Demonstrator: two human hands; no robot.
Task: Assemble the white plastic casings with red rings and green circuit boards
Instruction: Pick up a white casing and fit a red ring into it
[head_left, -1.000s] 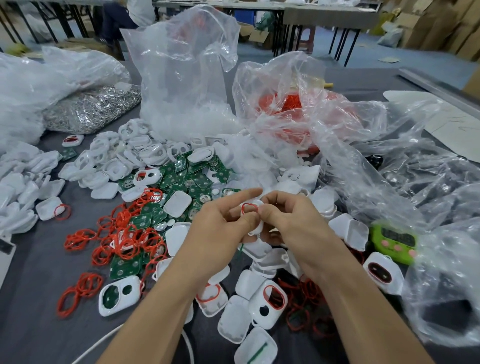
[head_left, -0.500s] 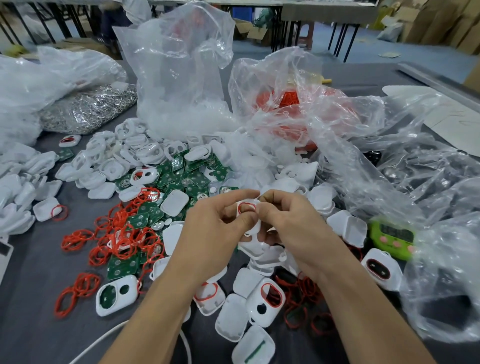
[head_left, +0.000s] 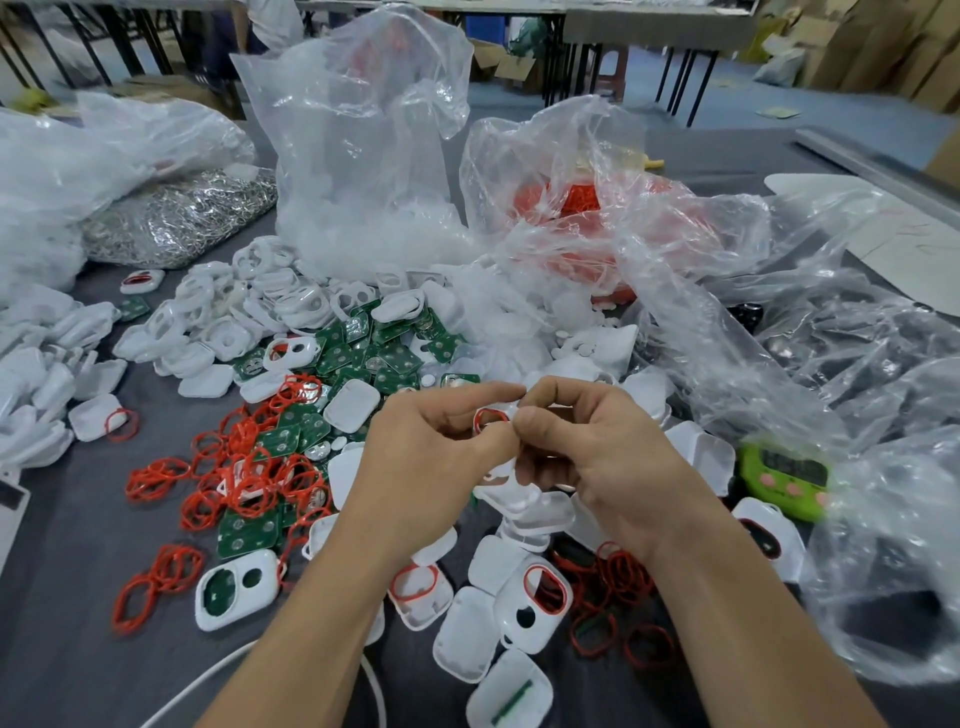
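Both hands meet over the middle of the grey table. My left hand (head_left: 431, 467) and my right hand (head_left: 597, 457) together pinch a small white plastic casing (head_left: 501, 470) with a red ring (head_left: 491, 417) seated in its opening; fingers hide most of the casing. Loose red rings (head_left: 234, 478) lie in a tangle to the left, on and around green circuit boards (head_left: 363, 353). More white casings (head_left: 218, 317) are heaped behind and to the left. Below my hands lie several casings, one fitted with a red ring (head_left: 535, 603) and one with a green board (head_left: 236, 590).
Clear plastic bags stand behind: one with white parts (head_left: 363, 171), one with red rings (head_left: 582, 208). A bag of silver metal parts (head_left: 182, 218) lies at back left. A green timer (head_left: 784, 478) sits right, under crumpled plastic (head_left: 857, 364). A white cable (head_left: 208, 680) runs along the front.
Both hands stay together on the casing, with only small finger shifts around the red ring. The camera view has shifted slightly.
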